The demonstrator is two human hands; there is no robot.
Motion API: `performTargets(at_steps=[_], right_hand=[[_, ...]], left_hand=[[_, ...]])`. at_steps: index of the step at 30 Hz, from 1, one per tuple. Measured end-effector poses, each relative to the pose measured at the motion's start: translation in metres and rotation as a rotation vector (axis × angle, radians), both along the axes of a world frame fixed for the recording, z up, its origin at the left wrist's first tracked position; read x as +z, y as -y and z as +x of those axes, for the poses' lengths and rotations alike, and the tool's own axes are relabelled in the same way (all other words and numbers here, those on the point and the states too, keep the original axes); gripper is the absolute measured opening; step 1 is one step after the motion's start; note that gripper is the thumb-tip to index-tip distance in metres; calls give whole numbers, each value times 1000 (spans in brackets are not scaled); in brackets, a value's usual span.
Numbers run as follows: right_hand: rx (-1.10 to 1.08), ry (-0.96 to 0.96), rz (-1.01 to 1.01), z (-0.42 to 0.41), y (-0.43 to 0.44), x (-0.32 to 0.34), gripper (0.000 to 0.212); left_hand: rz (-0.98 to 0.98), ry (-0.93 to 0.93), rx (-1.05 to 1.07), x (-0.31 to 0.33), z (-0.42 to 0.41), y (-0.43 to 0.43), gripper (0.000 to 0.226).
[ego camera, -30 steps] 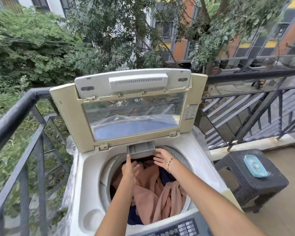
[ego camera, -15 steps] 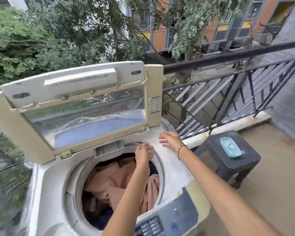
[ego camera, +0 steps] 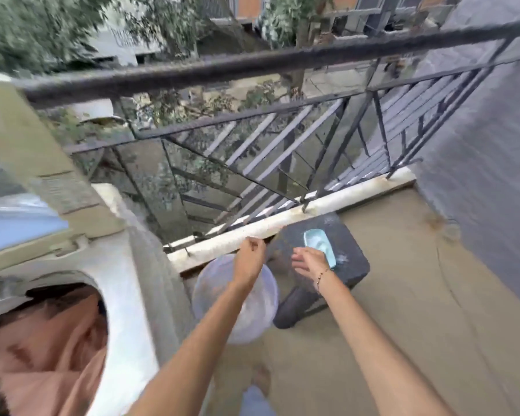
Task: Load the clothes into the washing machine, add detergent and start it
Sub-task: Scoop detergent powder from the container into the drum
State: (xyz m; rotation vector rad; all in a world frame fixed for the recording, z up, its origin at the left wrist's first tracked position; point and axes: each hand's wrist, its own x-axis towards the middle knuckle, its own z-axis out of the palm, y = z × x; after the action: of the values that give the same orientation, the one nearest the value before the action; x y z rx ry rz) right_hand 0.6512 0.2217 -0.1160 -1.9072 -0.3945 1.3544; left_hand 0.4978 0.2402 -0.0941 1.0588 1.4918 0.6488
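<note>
- Peach and dark cloth: the clothes [ego camera: 51,349] lie heaped inside the drum of the washing machine [ego camera: 126,295], filling its round top opening. Loading looks done, or close to it.
- The machine's lid [ego camera: 27,163] stands raised at its back edge, so the drum is open.
- Right of the machine, on the floor, is a dark woven stool [ego camera: 354,265]. On its top sits a teal tub [ego camera: 317,246], my guess the detergent, though the contents are too blurred to read.
- Close by the machine's right flank, a pale translucent bucket [ego camera: 261,310] stands on the floor.
- Right hand [ego camera: 308,261], out to the machine's right over the stool: fingers straight and relaxed, holding nothing, tips just beside the tub's near edge. Contact unclear.
- Left hand [ego camera: 249,258], above the bucket: fingers curled in. Cannot tell whether they pinch anything, because of heavy motion blur.
- Left to do, as I judge it: fetch the detergent, dose the machine, drop the lid, press start. The control panel is out of view.
</note>
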Motion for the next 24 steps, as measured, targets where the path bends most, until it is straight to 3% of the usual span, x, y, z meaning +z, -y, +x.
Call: performTargets(at_steps=[10, 18, 22, 24], right_hand=[[-171, -115, -250, 105, -20, -104, 38], [-291, -111, -341, 121, -45, -152, 39], [-292, -83, -389, 126, -49, -163, 45], [-290, -78, -426, 130, -49, -172, 46]], left_hand=[[-179, -284, -323, -76, 67, -20, 9], [-272, -293, -271, -115, 69, -31, 17], [-313, -303, -237, -123, 70, -41, 11], [-331, -295, -218, -129, 70, -45, 19]])
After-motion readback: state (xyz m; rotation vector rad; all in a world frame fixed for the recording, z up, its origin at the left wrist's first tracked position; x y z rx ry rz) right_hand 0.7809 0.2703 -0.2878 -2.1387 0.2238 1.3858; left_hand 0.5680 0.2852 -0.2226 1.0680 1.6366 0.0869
